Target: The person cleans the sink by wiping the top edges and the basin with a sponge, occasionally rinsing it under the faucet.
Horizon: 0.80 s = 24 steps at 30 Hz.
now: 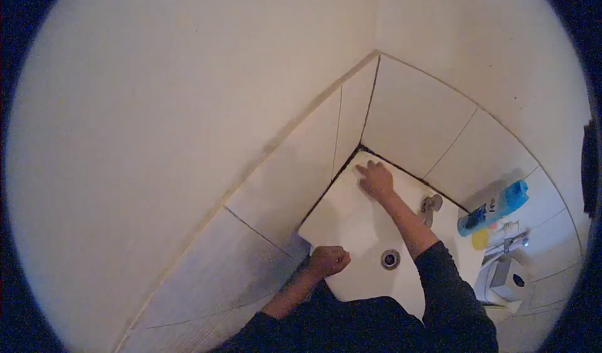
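Glossy white ceramic sink (351,227), shiny metal drain (390,259) and tap (430,206), smooth glazed wall tiles (414,121), blue plastic bottle (494,208).

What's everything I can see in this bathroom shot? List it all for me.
sink: one, white, set in the tiled corner
drain: one, metal, in the basin floor
tap: one, metal, at the sink's back edge
blue bottle: one, blue with a white label, lying right of the tap
yellow item: one, under the bottle, too blurred to identify
wall tiles: several, pale, around the sink
left hand: one, fisted on the sink's near rim
right hand: one, pressed flat in the far corner of the sink
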Tool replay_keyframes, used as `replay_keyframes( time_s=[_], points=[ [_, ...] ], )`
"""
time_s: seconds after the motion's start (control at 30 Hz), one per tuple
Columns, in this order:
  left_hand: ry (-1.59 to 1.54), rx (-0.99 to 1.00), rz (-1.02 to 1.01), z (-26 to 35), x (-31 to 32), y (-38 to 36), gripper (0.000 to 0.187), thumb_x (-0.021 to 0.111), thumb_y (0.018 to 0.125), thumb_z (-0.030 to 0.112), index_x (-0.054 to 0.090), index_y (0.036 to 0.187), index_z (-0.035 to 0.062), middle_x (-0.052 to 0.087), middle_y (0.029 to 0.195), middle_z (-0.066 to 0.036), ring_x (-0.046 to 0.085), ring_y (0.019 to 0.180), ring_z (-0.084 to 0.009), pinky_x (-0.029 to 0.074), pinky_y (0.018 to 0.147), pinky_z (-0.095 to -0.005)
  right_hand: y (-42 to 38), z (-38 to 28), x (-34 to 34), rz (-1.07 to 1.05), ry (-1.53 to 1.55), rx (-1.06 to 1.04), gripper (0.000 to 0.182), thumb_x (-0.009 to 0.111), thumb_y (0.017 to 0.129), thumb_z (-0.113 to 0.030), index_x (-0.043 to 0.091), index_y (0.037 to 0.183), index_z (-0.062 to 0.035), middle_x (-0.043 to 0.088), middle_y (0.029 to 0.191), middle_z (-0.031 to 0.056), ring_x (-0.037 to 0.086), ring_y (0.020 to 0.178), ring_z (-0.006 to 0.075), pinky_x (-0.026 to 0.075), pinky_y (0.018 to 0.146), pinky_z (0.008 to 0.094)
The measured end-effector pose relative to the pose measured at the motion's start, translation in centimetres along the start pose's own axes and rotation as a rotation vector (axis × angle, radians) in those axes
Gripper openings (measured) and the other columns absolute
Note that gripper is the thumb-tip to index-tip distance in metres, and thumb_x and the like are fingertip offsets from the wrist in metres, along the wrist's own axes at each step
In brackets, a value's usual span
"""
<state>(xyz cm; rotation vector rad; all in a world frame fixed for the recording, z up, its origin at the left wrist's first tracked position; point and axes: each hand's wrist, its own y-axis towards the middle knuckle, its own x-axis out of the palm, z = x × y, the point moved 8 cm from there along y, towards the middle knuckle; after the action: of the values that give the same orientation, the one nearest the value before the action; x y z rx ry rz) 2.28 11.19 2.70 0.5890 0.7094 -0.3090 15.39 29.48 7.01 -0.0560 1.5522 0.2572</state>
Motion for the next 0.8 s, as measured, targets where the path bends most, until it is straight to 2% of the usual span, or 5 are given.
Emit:
replay_keyframes(
  time_s=[0.1, 0.27, 0.4, 0.53, 0.8],
  points=[
    [-0.064, 0.032, 0.016, -0.5, 0.6, 0.1, 0.027, 0.056, 0.073, 0.023, 0.049, 0.052, 0.0081, 0.051, 0.053, -0.009, 0.052, 0.045, -0.0275, 0.043, 0.043, -0.0377, -3.3, -6.1, -0.7, -0.047, 0.046, -0.350, 0.043, 0.059, 0.069, -0.027, 0.053, 0.111, -0.0232, 0.051, 0.100, 0.0083, 0.052, 0.089, 0.0265, 0.049, 0.069, 0.0376],
    [-0.014, -0.014, 0.032, -0.4, 0.4, -0.3, 0.028, 0.056, 0.074, 0.023, 0.048, 0.052, 0.0080, 0.049, 0.052, -0.009, 0.050, 0.045, -0.0279, 0.042, 0.043, -0.0378, 0.1, -0.3, -1.0, 0.023, 0.026, -0.035, 0.043, 0.057, 0.071, -0.022, 0.051, 0.113, -0.0241, 0.051, 0.098, 0.0081, 0.052, 0.089, 0.0257, 0.050, 0.068, 0.0404],
    [-0.050, 0.040, 0.005, -0.4, 0.6, 0.0, 0.028, 0.056, 0.074, 0.024, 0.049, 0.052, 0.0077, 0.051, 0.054, -0.009, 0.051, 0.046, -0.0273, 0.043, 0.044, -0.0371, -2.2, -5.5, -0.4, -0.044, -0.081, -0.313, 0.042, 0.056, 0.070, -0.019, 0.052, 0.112, -0.0228, 0.051, 0.100, 0.0074, 0.050, 0.091, 0.0284, 0.050, 0.067, 0.0401],
    [-0.078, -0.001, 0.019, -0.7, 0.9, -0.5, 0.027, 0.056, 0.073, 0.023, 0.049, 0.053, 0.0072, 0.052, 0.055, -0.009, 0.053, 0.048, -0.0272, 0.043, 0.045, -0.0373, -0.6, -0.7, -1.7, -0.065, 0.014, -0.043, 0.042, 0.054, 0.070, -0.017, 0.053, 0.112, -0.0232, 0.051, 0.103, 0.0073, 0.050, 0.092, 0.0280, 0.050, 0.066, 0.0399],
    [-0.116, 0.045, 0.040, -0.3, 0.6, -0.2, 0.028, 0.056, 0.074, 0.024, 0.049, 0.053, 0.0069, 0.051, 0.053, -0.010, 0.052, 0.046, -0.0288, 0.043, 0.044, -0.0389, -2.3, -2.4, -0.5, -0.057, 0.006, -0.176, 0.045, 0.056, 0.072, -0.022, 0.049, 0.116, -0.0256, 0.050, 0.103, 0.0077, 0.049, 0.092, 0.0265, 0.050, 0.066, 0.0404]
  ],
)
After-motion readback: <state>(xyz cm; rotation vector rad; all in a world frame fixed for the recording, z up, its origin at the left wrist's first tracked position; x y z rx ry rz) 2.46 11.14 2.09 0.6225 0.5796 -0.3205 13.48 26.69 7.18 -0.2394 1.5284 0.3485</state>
